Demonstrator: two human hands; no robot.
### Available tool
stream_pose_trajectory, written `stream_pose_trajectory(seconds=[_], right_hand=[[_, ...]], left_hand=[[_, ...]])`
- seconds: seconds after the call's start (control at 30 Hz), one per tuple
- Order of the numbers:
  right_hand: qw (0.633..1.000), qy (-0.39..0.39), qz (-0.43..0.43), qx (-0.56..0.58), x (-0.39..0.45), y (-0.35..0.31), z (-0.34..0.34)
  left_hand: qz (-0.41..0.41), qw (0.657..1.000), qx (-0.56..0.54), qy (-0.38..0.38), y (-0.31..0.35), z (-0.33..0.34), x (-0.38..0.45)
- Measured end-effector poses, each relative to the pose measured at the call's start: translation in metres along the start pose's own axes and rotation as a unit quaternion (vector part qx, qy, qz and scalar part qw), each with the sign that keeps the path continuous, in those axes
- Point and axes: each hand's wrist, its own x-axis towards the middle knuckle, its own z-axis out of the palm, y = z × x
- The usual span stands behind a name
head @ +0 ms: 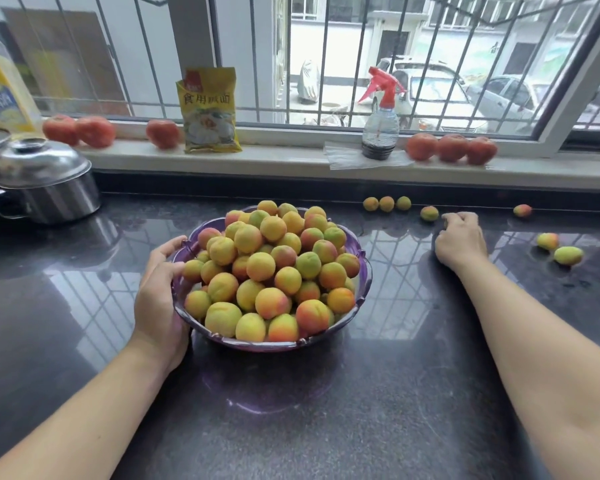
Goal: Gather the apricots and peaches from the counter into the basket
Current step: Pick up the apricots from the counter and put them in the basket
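Observation:
A purple plastic basket (363, 271) stands mid-counter, heaped with several yellow-orange apricots and peaches (274, 271). My left hand (158, 296) grips its left rim, thumb over the edge. My right hand (459, 239) rests knuckles-up on the counter to the basket's right, fingers curled under; anything beneath them is hidden. Loose fruit lies around it: three in a row (386, 203) by the back edge, one (429, 213) just left of my fingers, one (522, 211) farther right, and two (568, 255) at the far right.
A steel pot with a lid (45, 188) sits at the back left of the dark counter (361, 410). On the window sill are tomatoes (451, 147), a yellow packet (210, 110) and a spray bottle (380, 126).

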Motion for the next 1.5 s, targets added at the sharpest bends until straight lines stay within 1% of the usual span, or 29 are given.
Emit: stream_pose_trajectory(seconds=[0.23, 0.37, 0.4, 0.47, 0.53, 0.6, 0.63, 0.73, 0.8, 0.87, 0.97, 1.07, 1.27, 1.4, 1.47, 1.5], right_hand=[[0.997, 0.064, -0.033, 0.013, -0.016, -0.001, -0.004], [0.993, 0.076, -0.083, 0.024, -0.035, -0.006, -0.004], [0.992, 0.075, -0.094, 0.039, -0.041, -0.007, -0.005], [0.987, 0.067, -0.093, 0.110, -0.057, -0.013, -0.008], [0.976, 0.039, -0.092, 0.194, -0.072, -0.025, -0.014], [0.959, 0.002, -0.126, 0.253, -0.087, -0.047, -0.027], [0.945, -0.022, -0.149, 0.290, -0.097, -0.062, -0.037], [0.884, -0.111, -0.210, 0.403, -0.132, -0.108, -0.069], [0.866, -0.148, -0.248, 0.408, -0.154, -0.133, -0.081], [0.874, -0.154, -0.266, 0.378, -0.167, -0.151, -0.079], [0.906, -0.114, -0.276, 0.300, -0.173, -0.164, -0.063], [0.920, -0.088, -0.272, 0.267, -0.175, -0.165, -0.050], [0.928, -0.059, -0.283, 0.235, -0.177, -0.170, -0.041], [0.928, -0.060, -0.288, 0.228, -0.177, -0.171, -0.040], [0.922, -0.061, -0.298, 0.241, -0.178, -0.168, -0.040], [0.916, -0.052, -0.293, 0.268, -0.174, -0.166, -0.040]], left_hand=[[0.000, 1.000, 0.000, 0.000, 0.000, 0.000, 0.001], [-0.007, 1.000, 0.004, 0.003, 0.001, 0.001, 0.001], [-0.009, 1.000, 0.005, 0.004, 0.002, 0.002, 0.000], [-0.011, 1.000, 0.005, 0.007, 0.004, 0.002, -0.001], [-0.013, 1.000, 0.007, 0.006, 0.005, 0.004, -0.002], [-0.015, 1.000, 0.007, 0.005, 0.007, 0.005, -0.004], [-0.015, 1.000, 0.007, 0.004, 0.007, 0.005, -0.005], [-0.018, 1.000, 0.012, 0.004, 0.009, 0.004, -0.006], [-0.018, 1.000, 0.014, 0.005, 0.010, 0.005, -0.006], [-0.020, 1.000, 0.013, 0.006, 0.011, 0.006, -0.007], [-0.022, 1.000, 0.013, 0.005, 0.012, 0.006, -0.007], [-0.022, 1.000, 0.015, 0.005, 0.012, 0.005, -0.007], [-0.019, 1.000, 0.024, 0.003, 0.012, 0.004, -0.007], [-0.018, 1.000, 0.017, 0.004, 0.012, 0.004, -0.007], [-0.021, 1.000, 0.016, 0.005, 0.011, 0.005, -0.007], [-0.022, 1.000, 0.016, 0.005, 0.011, 0.004, -0.007]])
